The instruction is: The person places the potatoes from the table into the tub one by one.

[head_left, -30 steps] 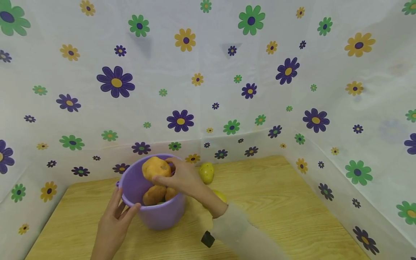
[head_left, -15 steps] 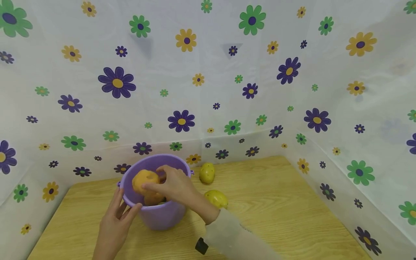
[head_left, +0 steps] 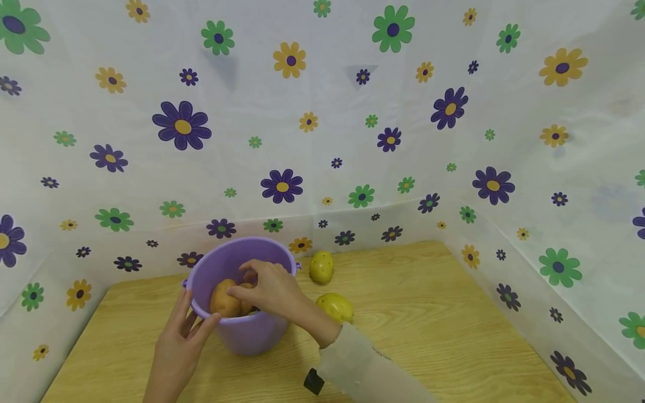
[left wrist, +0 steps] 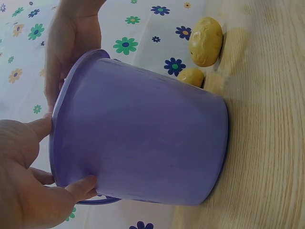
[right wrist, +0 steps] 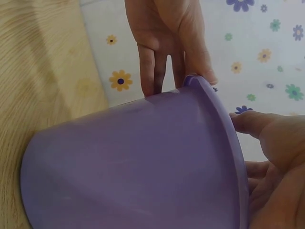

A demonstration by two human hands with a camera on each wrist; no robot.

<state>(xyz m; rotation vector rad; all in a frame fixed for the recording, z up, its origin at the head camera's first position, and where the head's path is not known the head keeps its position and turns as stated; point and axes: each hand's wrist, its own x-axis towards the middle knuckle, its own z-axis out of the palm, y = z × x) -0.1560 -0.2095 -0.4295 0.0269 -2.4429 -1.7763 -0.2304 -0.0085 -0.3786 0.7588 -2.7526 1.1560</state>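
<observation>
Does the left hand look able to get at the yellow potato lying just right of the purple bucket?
Probably not directly: the left hand grips the purple bucket rim, and bucket plus right forearm sit between it and the yellow potato.

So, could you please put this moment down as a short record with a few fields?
left hand: left hand grips the near rim of the purple bucket, thumb over the edge
right hand: right hand reaches into the bucket, fingers curled on an orange-brown potato
bucket: upright on the wooden table
outside the bucket: two yellow-green potatoes on the table to its right, one nearer the flowered backdrop
other contents of bucket: mostly hidden by the hand
</observation>
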